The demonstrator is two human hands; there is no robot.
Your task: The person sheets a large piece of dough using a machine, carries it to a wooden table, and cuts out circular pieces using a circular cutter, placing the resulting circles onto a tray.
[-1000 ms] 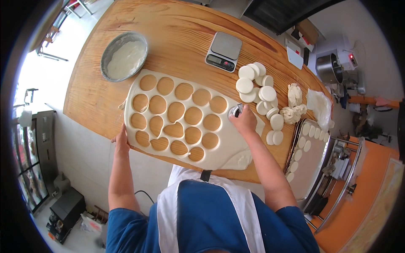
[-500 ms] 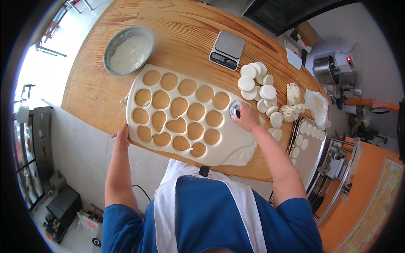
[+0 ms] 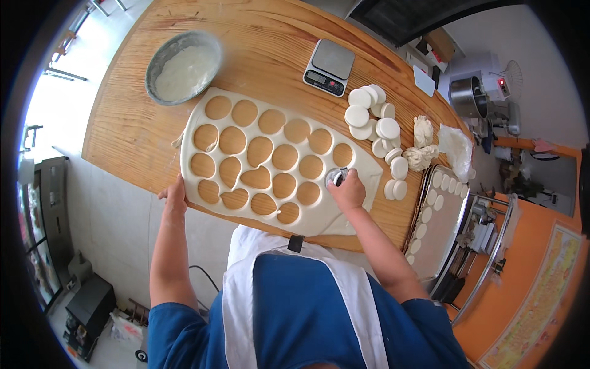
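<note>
A wide sheet of white dough lies on the wooden table, with rows of round holes cut through it. My right hand grips a round dough cutter, which stands on the dough just nearer to me than the rightmost hole. At the sheet's left end, my left hand rests against the table's near edge with its fingers apart, holding nothing. Cut dough rounds, some stacked and some overlapping, lie to the right of the sheet.
A grey bowl of flour sits at the far left of the table. Behind the sheet stands a digital scale. Dough scraps and a plastic bag lie to the right, near a tray holding several dough rounds.
My right hand has moved the cutter toward me and slightly left. A new round hole shows where the cutter was. My left hand remains at the sheet's left end.
</note>
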